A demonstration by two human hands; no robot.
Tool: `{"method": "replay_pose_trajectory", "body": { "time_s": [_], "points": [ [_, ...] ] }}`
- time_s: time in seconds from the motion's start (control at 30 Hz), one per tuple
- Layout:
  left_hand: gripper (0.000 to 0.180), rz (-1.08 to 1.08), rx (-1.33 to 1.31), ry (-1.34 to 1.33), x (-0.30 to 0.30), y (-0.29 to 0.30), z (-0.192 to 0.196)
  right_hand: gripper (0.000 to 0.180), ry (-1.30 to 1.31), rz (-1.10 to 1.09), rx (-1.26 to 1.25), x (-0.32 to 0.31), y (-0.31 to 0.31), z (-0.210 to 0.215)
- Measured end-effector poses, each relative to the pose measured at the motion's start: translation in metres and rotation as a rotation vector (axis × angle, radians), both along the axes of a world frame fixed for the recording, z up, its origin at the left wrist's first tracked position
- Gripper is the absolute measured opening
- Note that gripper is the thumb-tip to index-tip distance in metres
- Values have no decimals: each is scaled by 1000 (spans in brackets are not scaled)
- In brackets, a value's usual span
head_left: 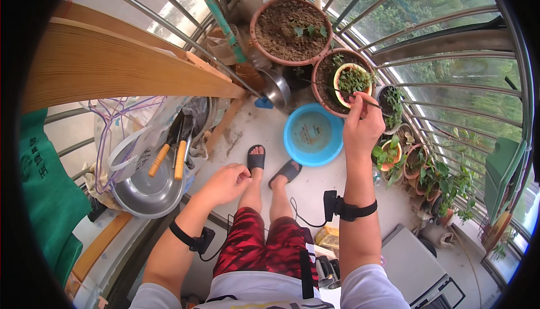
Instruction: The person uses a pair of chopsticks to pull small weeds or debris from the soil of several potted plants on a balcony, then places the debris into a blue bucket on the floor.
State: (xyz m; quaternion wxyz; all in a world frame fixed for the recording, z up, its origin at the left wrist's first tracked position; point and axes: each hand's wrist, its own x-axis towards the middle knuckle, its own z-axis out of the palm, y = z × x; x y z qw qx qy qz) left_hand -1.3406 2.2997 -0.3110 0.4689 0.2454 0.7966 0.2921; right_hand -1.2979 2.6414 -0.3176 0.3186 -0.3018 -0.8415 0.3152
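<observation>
My right hand is raised at the right of centre, with its fingers pinched round a thin dark stick. The stick slants left over a brown pot of soil and a small yellow-rimmed pot of green seedlings that sits in it. Whether its far tip touches anything, I cannot tell. My left hand hangs in front of my legs with its fingers curled in, and nothing shows in it. Between the two hands and farther off, a blue basin holding water stands on the floor.
A large pot of soil with one leafy plant stands at the back. Potted plants line the railing at right. To the left are a wooden board, a metal basin and wooden-handled tools. A metal ladle lies near the pots.
</observation>
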Motion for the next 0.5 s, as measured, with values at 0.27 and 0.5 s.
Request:
{"method": "replay_pose_trajectory", "body": {
  "time_s": [0.27,0.5],
  "points": [
    [21,-5,0,8,-1,-1,4,9,-94,125,200,-35,16,12],
    [21,1,-15,7,-3,-4,3,8,-33,173,195,-49,18,13]
  ]
}}
